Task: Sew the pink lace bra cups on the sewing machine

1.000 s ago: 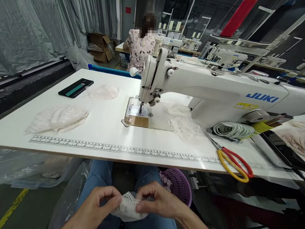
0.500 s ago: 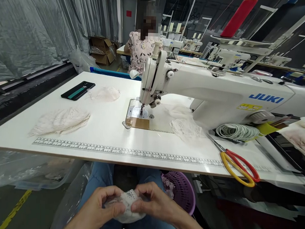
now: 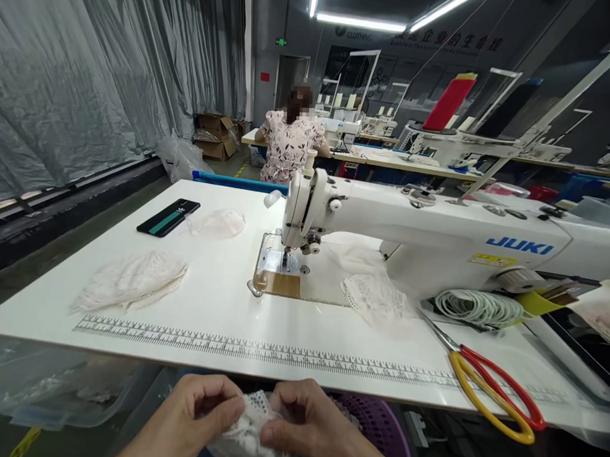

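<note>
Between my two hands is a piece of white lace fabric (image 3: 252, 426), bunched up just below the table's front edge. My left hand (image 3: 198, 411) pinches its left side between thumb and fingers. On the other side, my right hand (image 3: 306, 418) grips the lace the same way, thumb on top. The lower part of the fabric runs out of the picture. Ahead stands a white sewing machine (image 3: 410, 225), its needle area apart from both hands. More lace pieces lie on the table, a stack (image 3: 133, 279) at left and one piece (image 3: 375, 297) beside the machine bed.
Scissors with red and yellow handles (image 3: 494, 388) overhang the front edge at right, near a coil of pale cord (image 3: 477, 306). A black phone (image 3: 168, 218) lies at the left. Below the table is a purple basket (image 3: 385, 431). A person (image 3: 293, 141) sits farther off.
The camera view has tilted up, so the table and machine appear lower. Both hands keep hold of the lace fabric, with small shifts of the fingers.
</note>
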Demonstrator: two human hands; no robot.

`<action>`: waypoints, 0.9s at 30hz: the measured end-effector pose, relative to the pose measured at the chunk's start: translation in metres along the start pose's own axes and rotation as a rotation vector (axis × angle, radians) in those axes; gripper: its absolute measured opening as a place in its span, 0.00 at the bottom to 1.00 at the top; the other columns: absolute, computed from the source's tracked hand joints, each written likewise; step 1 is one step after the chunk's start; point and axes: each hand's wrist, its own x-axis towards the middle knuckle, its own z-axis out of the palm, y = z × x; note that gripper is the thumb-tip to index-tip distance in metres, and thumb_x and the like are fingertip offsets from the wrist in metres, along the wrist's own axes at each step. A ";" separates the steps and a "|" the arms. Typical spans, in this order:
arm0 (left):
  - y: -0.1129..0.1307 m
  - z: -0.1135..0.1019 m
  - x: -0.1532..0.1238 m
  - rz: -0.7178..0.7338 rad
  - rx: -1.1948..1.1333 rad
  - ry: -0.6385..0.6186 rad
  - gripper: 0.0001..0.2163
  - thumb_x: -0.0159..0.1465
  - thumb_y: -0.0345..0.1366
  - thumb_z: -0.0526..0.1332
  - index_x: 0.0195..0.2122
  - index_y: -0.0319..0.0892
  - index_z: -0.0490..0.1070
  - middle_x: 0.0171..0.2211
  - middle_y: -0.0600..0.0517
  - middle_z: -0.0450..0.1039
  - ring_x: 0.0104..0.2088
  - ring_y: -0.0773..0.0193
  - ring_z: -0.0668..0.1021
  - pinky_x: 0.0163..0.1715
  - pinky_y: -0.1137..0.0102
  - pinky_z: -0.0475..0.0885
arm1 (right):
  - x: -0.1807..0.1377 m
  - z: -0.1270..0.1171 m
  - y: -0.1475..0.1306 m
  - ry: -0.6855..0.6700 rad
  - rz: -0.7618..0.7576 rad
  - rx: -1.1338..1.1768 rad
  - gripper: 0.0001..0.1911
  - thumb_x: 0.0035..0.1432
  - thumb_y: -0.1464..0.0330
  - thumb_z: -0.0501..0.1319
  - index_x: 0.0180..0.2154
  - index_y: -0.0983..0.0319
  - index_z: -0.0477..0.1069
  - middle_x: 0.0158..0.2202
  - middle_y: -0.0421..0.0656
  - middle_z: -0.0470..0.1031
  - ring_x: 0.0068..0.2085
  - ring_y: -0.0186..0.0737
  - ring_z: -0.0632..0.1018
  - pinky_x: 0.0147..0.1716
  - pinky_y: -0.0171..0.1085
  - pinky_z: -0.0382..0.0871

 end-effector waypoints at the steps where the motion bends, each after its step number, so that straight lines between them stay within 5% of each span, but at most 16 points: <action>1: 0.015 -0.007 0.004 0.033 0.086 0.011 0.18 0.57 0.51 0.60 0.26 0.38 0.73 0.23 0.53 0.67 0.27 0.64 0.67 0.27 0.74 0.60 | 0.002 0.000 -0.008 -0.010 -0.010 -0.008 0.22 0.44 0.56 0.68 0.21 0.64 0.61 0.18 0.33 0.55 0.23 0.26 0.56 0.20 0.29 0.47; 4: 0.066 -0.031 0.033 0.167 0.400 0.004 0.14 0.59 0.45 0.57 0.24 0.40 0.70 0.21 0.55 0.63 0.25 0.66 0.66 0.24 0.74 0.57 | 0.013 -0.005 -0.031 0.010 -0.023 -0.078 0.20 0.49 0.58 0.64 0.20 0.63 0.59 0.16 0.33 0.56 0.20 0.26 0.58 0.18 0.29 0.47; 7: 0.105 -0.048 0.085 0.226 0.592 -0.161 0.12 0.59 0.42 0.56 0.24 0.40 0.70 0.19 0.57 0.59 0.21 0.68 0.61 0.20 0.74 0.53 | 0.025 -0.026 -0.046 0.089 0.000 -0.258 0.16 0.56 0.62 0.58 0.20 0.62 0.60 0.17 0.37 0.63 0.20 0.30 0.65 0.18 0.29 0.53; 10: 0.115 -0.052 0.141 0.248 0.670 -0.242 0.09 0.54 0.37 0.58 0.19 0.41 0.68 0.16 0.57 0.58 0.19 0.69 0.60 0.18 0.74 0.51 | 0.033 -0.062 -0.050 0.354 -0.121 -0.731 0.13 0.59 0.67 0.54 0.22 0.63 0.64 0.21 0.40 0.69 0.24 0.34 0.70 0.23 0.31 0.57; 13: 0.109 -0.050 0.179 0.252 0.717 -0.294 0.08 0.53 0.34 0.57 0.18 0.41 0.68 0.16 0.57 0.60 0.18 0.69 0.61 0.16 0.74 0.52 | 0.038 -0.095 -0.053 0.533 -0.428 -1.162 0.11 0.63 0.70 0.49 0.33 0.63 0.69 0.29 0.45 0.72 0.29 0.38 0.72 0.27 0.34 0.59; 17: 0.108 -0.048 0.195 0.269 0.786 -0.335 0.05 0.53 0.34 0.58 0.22 0.41 0.71 0.19 0.56 0.66 0.20 0.68 0.66 0.17 0.75 0.55 | 0.053 -0.114 -0.058 0.353 -0.817 -1.422 0.12 0.65 0.73 0.48 0.44 0.62 0.67 0.42 0.46 0.74 0.38 0.39 0.73 0.31 0.36 0.61; 19: 0.111 -0.048 0.197 0.279 0.828 -0.343 0.05 0.53 0.33 0.58 0.23 0.41 0.71 0.20 0.56 0.67 0.21 0.68 0.67 0.17 0.76 0.56 | 0.064 -0.115 -0.056 0.314 -0.923 -1.491 0.11 0.66 0.74 0.48 0.43 0.63 0.67 0.41 0.44 0.75 0.41 0.39 0.72 0.33 0.37 0.61; 24: 0.114 -0.052 0.204 0.351 0.936 -0.291 0.04 0.55 0.34 0.60 0.24 0.42 0.71 0.22 0.56 0.71 0.23 0.68 0.71 0.19 0.77 0.60 | 0.077 -0.115 -0.044 0.401 -0.979 -1.518 0.09 0.65 0.74 0.50 0.40 0.62 0.69 0.38 0.40 0.76 0.42 0.38 0.72 0.29 0.37 0.58; 27: 0.110 -0.053 0.204 0.451 1.018 -0.136 0.03 0.52 0.29 0.61 0.23 0.41 0.69 0.21 0.57 0.70 0.22 0.67 0.71 0.20 0.75 0.60 | 0.076 -0.114 -0.043 0.450 -0.969 -1.514 0.08 0.65 0.73 0.51 0.41 0.62 0.69 0.40 0.39 0.75 0.42 0.37 0.72 0.29 0.37 0.57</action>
